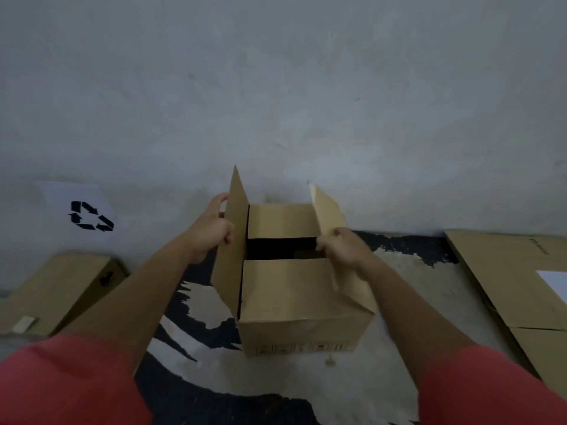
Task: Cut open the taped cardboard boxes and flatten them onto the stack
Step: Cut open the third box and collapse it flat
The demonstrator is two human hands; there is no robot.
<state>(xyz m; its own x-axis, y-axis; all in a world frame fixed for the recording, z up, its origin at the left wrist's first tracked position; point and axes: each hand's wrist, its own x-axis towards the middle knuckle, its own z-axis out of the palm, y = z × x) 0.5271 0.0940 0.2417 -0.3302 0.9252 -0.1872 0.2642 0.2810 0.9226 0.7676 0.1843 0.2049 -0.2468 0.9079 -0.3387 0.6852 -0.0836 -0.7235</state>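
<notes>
A brown cardboard box point(300, 305) stands on the floor in front of me with its top open. Both long flaps stand up. My left hand point(211, 231) grips the left flap point(233, 240) at its edge. On the other side my right hand point(343, 246) grips the right flap point(329, 213). The two inner flaps lie nearly flat, with a dark gap between them showing the inside. To the right, flattened cardboard point(518, 286) lies on the floor.
Another closed cardboard box point(58, 289) sits at the left by the wall. A white sheet with a black recycling symbol point(90, 216) hangs on the grey wall. The floor point(214, 375) has patchy black and pale paint.
</notes>
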